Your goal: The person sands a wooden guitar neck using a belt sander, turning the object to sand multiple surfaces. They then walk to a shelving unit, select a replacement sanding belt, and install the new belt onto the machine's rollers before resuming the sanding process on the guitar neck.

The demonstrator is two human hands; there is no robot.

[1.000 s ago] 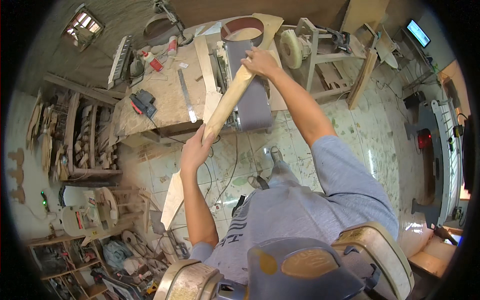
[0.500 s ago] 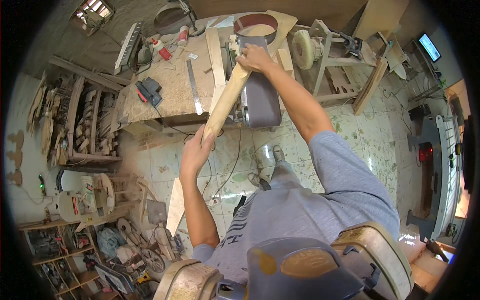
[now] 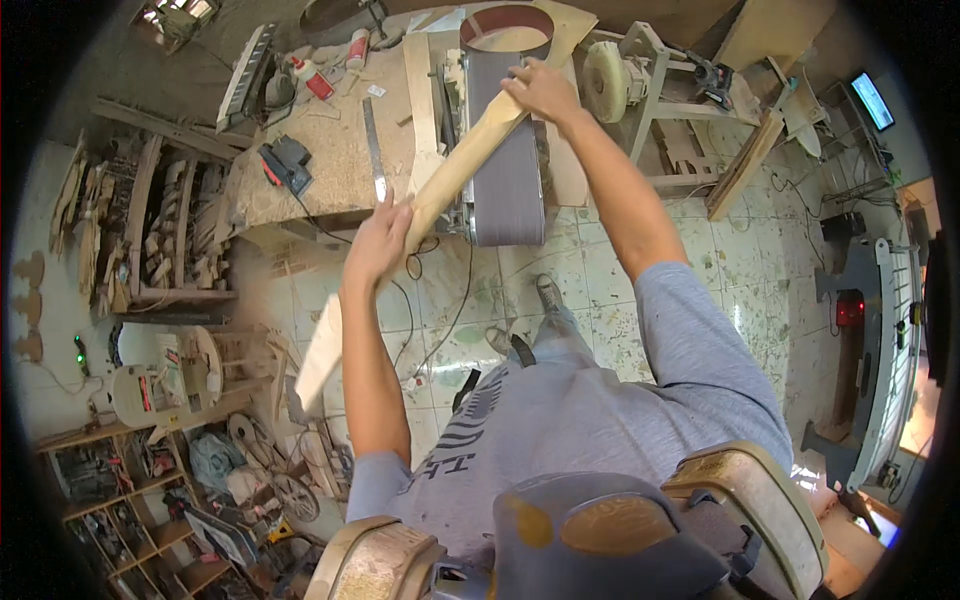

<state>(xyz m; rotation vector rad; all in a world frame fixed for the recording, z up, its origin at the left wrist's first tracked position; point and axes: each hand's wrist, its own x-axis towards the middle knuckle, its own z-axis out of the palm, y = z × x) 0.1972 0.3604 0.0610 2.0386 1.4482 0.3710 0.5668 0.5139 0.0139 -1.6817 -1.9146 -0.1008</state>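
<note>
A long pale wooden piece [image 3: 465,160], bent like a chair leg, slants across the dark belt of a belt sander [image 3: 508,205]. My right hand [image 3: 545,92] grips its far end above the belt, fingers curled over the edge. Nearer to me, my left hand [image 3: 378,240] is closed around the piece, left of the sander. Beyond that hand the wood passes behind my left forearm, and its tail end shows to the left of the arm. Whether the underside touches the belt is hidden.
Left of the sander, a dusty workbench [image 3: 330,185] carries another wooden piece [image 3: 420,95], a metal ruler [image 3: 374,150], a black-and-red power tool [image 3: 287,165] and a red-and-white bottle [image 3: 312,78]. A reddish hoop [image 3: 508,25] sits behind the belt. Wooden frames [image 3: 650,120] stand right; cables lie across the floor.
Both hands have moved away from me with the wooden piece. It has shifted rightward and now lies farther across the belt, and its tail end has swung up and left.
</note>
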